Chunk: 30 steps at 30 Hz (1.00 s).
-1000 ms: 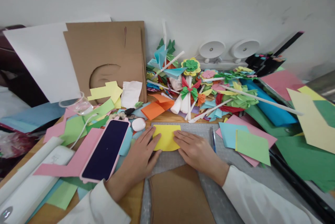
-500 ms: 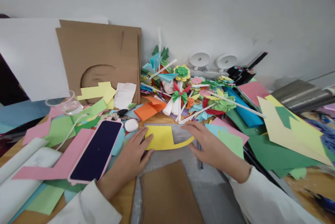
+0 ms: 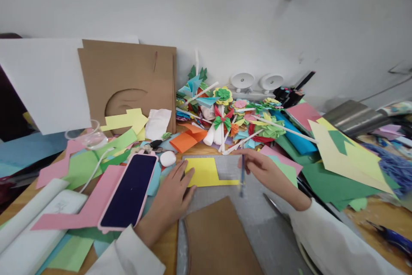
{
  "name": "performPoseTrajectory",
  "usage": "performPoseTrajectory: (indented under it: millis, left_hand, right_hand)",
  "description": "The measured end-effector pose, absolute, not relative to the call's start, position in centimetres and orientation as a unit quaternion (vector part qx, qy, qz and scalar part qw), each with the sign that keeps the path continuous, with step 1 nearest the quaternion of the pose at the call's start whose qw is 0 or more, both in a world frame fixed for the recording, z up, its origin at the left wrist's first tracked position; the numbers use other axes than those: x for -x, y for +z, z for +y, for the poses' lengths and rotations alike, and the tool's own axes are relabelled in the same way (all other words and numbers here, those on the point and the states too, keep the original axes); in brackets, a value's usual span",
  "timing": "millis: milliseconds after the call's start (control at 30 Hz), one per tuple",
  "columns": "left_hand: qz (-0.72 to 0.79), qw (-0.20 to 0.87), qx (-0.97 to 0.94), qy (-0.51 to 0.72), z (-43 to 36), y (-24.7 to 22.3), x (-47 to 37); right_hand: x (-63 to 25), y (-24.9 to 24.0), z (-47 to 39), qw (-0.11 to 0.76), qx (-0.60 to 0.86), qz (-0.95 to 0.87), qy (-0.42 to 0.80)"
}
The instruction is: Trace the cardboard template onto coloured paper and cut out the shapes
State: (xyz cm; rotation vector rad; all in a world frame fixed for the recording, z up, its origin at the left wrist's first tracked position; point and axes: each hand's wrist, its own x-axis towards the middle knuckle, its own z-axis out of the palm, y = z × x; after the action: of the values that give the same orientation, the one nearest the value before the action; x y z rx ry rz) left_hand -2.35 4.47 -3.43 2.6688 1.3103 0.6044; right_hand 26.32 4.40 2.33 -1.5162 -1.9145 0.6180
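Note:
My left hand (image 3: 175, 191) lies flat on the left end of a yellow sheet of paper (image 3: 202, 171), fingers stretched out. The sheet is L-shaped, with a narrow strip running off to the right. Over that strip's end, my right hand (image 3: 259, 170) holds a slim blue pen (image 3: 242, 177) nearly upright; motion blurs the pen, and I cannot tell whether its tip touches the paper. Beneath both lies a grey mat (image 3: 231, 165). A brown cardboard piece (image 3: 222, 240) rests on the mat nearer to me. Scissors (image 3: 273, 203) lie partly hidden under my right forearm.
To the left are a phone (image 3: 130, 191), a white power strip (image 3: 48, 232) and coloured paper scraps. Paper flowers (image 3: 223, 95) with white stems are heaped behind the mat. Cardboard sheets (image 3: 128, 69) lean on the wall. Green paper (image 3: 331, 182) and pliers (image 3: 391, 238) are at right.
My right hand has taken up the pen from the mat beside the yellow paper. The paper's strip, curved up before, now lies straight. Scissors have come into sight near my right forearm.

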Motion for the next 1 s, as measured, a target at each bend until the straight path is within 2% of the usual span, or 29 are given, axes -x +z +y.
performPoseTrajectory:
  millis: [100, 167, 267, 333, 433, 567, 833, 1000]
  left_hand:
    - [0.43, 0.058, -0.879, 0.199, 4.5, -3.5, 2.4]
    - [0.431, 0.06, -0.879, 0.195, 4.5, -3.6, 2.4]
    - [0.431, 0.061, -0.878, 0.196, 4.7, -3.9, 2.4]
    - [0.43, 0.061, -0.879, 0.199, 4.8, -4.0, 2.4]
    - [0.429, 0.065, -0.879, 0.199, 4.9, -4.1, 2.5]
    - [0.429, 0.069, -0.883, 0.18, 5.0, -3.9, 2.4]
    - [0.425, 0.071, -0.887, 0.166, 5.0, -3.7, 2.4]
    - [0.426, 0.07, -0.887, 0.162, 4.9, -3.8, 2.5]
  right_hand:
    - [-23.6, 3.1, 5.9, 0.378, 0.556, -0.712, 0.201]
    - [-21.3, 2.9, 7.3, 0.424, 0.547, -0.686, 0.222]
    - [-18.4, 1.8, 9.7, 0.523, 0.493, -0.593, 0.364]
    - [-17.5, 0.6, 11.0, 0.558, 0.44, -0.528, 0.466]
    - [-17.6, -1.5, 12.2, 0.554, 0.409, -0.491, 0.534]
    - [-18.5, -3.2, 12.6, 0.55, 0.423, -0.481, 0.536]
    - [-19.4, -2.6, 12.5, 0.506, 0.439, -0.5, 0.549]
    - [-19.8, -2.3, 12.3, 0.471, 0.495, -0.581, 0.443]
